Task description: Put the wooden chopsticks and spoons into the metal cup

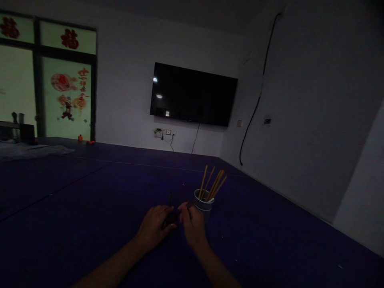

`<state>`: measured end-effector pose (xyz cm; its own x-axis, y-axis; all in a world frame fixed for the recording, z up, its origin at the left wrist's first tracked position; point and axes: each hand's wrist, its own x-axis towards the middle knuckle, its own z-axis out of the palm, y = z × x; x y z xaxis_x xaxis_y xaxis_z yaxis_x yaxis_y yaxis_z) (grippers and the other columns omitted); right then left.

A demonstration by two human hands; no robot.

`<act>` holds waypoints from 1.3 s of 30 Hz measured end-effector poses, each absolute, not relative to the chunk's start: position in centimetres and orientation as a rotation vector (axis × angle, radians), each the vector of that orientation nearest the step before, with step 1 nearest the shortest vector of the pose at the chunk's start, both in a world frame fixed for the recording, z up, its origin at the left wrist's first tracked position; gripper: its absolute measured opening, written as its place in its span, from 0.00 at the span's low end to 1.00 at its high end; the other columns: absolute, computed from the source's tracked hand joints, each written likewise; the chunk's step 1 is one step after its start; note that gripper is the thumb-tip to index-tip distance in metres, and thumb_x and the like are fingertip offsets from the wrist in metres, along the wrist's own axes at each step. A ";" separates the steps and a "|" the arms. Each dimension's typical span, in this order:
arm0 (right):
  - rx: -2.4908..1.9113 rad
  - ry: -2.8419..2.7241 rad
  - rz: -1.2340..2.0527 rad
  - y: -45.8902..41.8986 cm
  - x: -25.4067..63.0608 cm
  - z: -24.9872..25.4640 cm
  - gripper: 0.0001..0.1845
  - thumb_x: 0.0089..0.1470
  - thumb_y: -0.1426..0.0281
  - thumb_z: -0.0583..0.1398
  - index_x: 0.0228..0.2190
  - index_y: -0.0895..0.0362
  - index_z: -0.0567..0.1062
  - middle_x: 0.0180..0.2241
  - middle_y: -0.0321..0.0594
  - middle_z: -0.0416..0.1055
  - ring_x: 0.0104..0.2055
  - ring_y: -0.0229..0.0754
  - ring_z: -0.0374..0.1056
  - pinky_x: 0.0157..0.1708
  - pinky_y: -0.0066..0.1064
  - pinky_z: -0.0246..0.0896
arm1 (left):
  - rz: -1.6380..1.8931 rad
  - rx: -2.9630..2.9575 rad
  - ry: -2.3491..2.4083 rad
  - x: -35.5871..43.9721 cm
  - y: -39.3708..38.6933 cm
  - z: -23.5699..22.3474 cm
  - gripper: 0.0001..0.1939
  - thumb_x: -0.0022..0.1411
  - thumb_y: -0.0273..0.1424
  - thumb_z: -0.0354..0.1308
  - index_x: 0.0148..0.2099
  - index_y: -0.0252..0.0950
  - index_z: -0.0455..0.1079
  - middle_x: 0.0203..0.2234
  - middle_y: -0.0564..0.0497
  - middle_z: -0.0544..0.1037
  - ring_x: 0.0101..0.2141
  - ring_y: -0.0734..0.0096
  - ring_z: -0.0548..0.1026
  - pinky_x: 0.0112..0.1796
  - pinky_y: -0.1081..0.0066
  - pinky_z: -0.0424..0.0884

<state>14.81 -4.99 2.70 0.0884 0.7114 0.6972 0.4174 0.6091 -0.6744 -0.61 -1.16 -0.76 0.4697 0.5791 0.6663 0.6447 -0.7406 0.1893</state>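
Observation:
My left hand (154, 224) curves round a small dark object (170, 220) on the table, thumb on the near side and fingers on the far side. The dim light hides what kind of object it is. A thin dark stick-like thing (169, 200) rises just beyond those fingers. Close by on the right, my right hand (193, 224) is closed, its fingers curled together; whatever they may hold is too dark to name. Just past it stands a grey cup (204, 205) with several chopstick-like wooden sticks (215, 185) leaning out of it.
The wide dark blue table (126, 184) reaches to the back wall. Plastic sheeting (36, 150) lies at far left, with small orange items (80, 138) near the door. A television (193, 96) hangs on the wall, and a black cable (255, 106) dangles at right.

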 end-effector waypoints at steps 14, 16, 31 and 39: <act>-1.030 -1.336 0.363 -4.4 15.4 2.4 0.23 0.57 0.53 0.50 0.28 0.58 0.72 0.17 0.32 0.62 0.19 0.35 0.59 0.19 0.25 0.52 | -1.149 -2.551 -1.098 -0.5 -1.4 -0.4 0.17 0.59 0.41 0.53 0.46 0.38 0.69 0.35 0.47 0.77 0.36 0.64 0.72 0.35 0.68 0.66; -1.027 -1.325 0.359 -4.4 15.4 2.5 0.23 0.57 0.53 0.50 0.28 0.59 0.73 0.16 0.32 0.62 0.18 0.35 0.59 0.18 0.25 0.51 | -1.144 -2.549 -1.098 -0.5 -1.4 -0.3 0.16 0.60 0.41 0.51 0.44 0.38 0.70 0.33 0.48 0.76 0.34 0.66 0.72 0.34 0.69 0.65; -1.164 -0.994 -0.034 -5.9 19.4 5.6 0.25 0.57 0.51 0.48 0.33 0.58 0.73 0.35 0.48 0.74 0.36 0.46 0.69 0.35 0.32 0.60 | -1.156 -2.458 -1.045 -1.0 -1.0 -0.8 0.22 0.66 0.37 0.42 0.24 0.36 0.68 0.20 0.51 0.72 0.24 0.73 0.68 0.29 0.70 0.60; -1.367 -0.882 0.015 -3.5 22.7 4.6 0.29 0.56 0.49 0.46 0.29 0.58 0.75 0.27 0.46 0.74 0.31 0.47 0.69 0.30 0.32 0.57 | -1.142 -2.489 -1.077 -1.0 -0.8 -0.9 0.22 0.66 0.38 0.42 0.25 0.37 0.70 0.19 0.51 0.72 0.24 0.73 0.68 0.30 0.70 0.62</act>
<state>22.67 -3.50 4.59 0.6894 0.4903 0.5332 0.4722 0.2540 -0.8441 -1.01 -0.76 -0.93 0.4364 0.5363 0.7225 0.6898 -0.7150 0.1141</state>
